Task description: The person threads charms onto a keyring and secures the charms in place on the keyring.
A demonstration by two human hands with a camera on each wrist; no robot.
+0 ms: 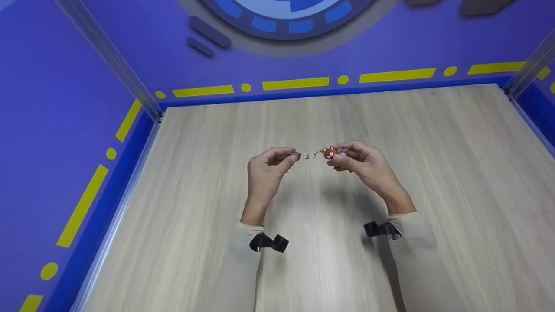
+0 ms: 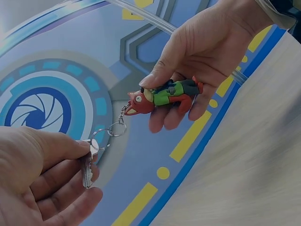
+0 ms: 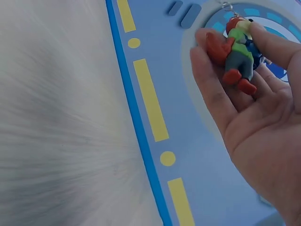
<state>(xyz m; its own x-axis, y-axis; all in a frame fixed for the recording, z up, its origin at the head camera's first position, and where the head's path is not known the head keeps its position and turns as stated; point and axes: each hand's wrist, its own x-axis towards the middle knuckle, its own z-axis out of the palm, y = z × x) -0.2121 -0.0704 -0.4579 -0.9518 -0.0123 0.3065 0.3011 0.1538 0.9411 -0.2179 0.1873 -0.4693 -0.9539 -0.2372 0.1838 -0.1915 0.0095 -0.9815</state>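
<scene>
My right hand [image 1: 364,167] holds a small fox figurine keychain [image 2: 167,96] between thumb and fingers. The fox has a red-orange head, a green top and grey trousers, and it lies across the fingers in the right wrist view. From its head runs a short silver chain [image 2: 123,112] to a split ring [image 2: 117,129]. At the other end, my left hand [image 1: 266,171] pinches a silver key [image 2: 87,170] by its head, and the blade points down in the left wrist view. Chain and rings stretch between the two hands, above the table.
The light wood-grain table [image 1: 195,195] lies under both hands. Blue panels with yellow dashes [image 1: 295,83] stand behind it and at the sides, joined by metal corner posts [image 1: 121,65]. Black straps [image 1: 269,242] sit around both sleeved wrists.
</scene>
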